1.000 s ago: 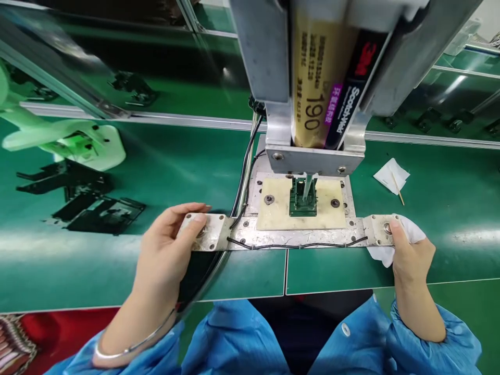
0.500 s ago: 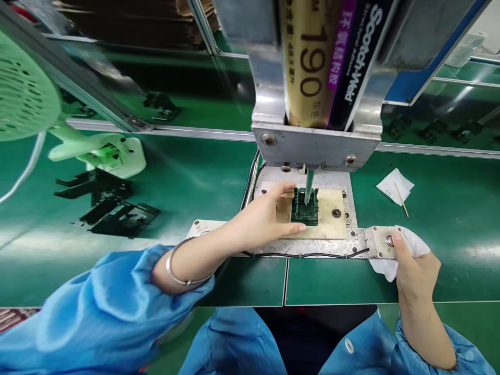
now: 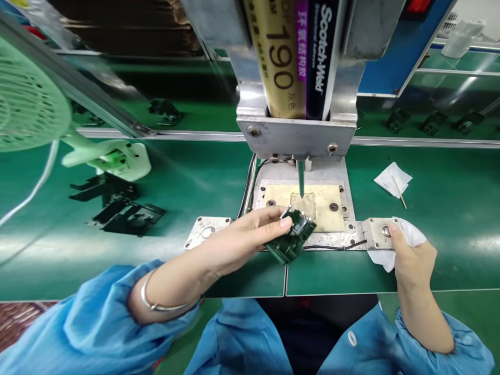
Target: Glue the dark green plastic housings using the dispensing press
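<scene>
My left hand (image 3: pixel 255 229) pinches a small black plastic housing (image 3: pixel 291 242) between thumb and fingers. The housing is tilted, in front of the cream fixture plate (image 3: pixel 326 208), whose shallow recess (image 3: pixel 308 204) shows bare. Above that recess points the thin green nozzle (image 3: pixel 301 179) of the adhesive dispenser (image 3: pixel 297 136). On the right, my right hand (image 3: pixel 414 260) is closed round the end of the metal base, with a white cloth (image 3: pixel 413 232) in its grip. Its thumb rests at the round metal button (image 3: pixel 386 231) there.
Two black plastic parts (image 3: pixel 130 216) lie on the green bench at the left, by a pale green fan (image 3: pixel 128 159). A wooden stick (image 3: pixel 399 191) lies on a folded white wipe (image 3: pixel 390 177) at right. A second button (image 3: pixel 208 232) is on the base's left end. More black parts (image 3: pixel 433 123) stand behind the rail.
My left hand has lifted the housing out of the fixture recess, toward me and away from under the nozzle, tilting it. The right hand stays at its button.
</scene>
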Motion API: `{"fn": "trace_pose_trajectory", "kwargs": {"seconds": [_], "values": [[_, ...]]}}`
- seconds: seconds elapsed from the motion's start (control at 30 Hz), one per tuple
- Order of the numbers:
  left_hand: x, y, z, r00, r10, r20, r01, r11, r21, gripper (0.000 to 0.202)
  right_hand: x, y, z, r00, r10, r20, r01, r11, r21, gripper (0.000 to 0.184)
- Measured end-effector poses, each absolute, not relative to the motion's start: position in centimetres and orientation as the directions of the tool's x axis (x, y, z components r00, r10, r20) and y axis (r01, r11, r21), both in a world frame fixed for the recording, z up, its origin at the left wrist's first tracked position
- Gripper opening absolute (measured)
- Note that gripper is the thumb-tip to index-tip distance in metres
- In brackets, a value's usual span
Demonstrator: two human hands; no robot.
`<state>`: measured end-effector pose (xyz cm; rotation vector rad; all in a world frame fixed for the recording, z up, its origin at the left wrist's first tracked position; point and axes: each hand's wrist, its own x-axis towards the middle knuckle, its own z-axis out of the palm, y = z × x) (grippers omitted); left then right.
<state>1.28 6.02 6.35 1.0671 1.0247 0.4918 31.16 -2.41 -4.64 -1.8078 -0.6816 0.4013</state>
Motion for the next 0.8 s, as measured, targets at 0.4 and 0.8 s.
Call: {"fn": "trace_pose_trajectory", "kwargs": {"seconds": [0.4, 0.8], "values": [[1.5, -2.5, 2.7, 0.870, 0.246, -0.426, 0.030, 0.838, 0.545, 0.057, 24.6, -7.4, 5.4, -0.340, 0.769, 0.542, 0.291, 0.634, -0.717, 0.042], [1.6, -3.2, 4.1, 0.854, 0.349, -0.385, 0.026, 0.711, 0.703, 0.057, 22.2, -7.5, 6.9, -0.479, 0.724, 0.496, 0.375, 0.680, -0.630, 0.054]]}}
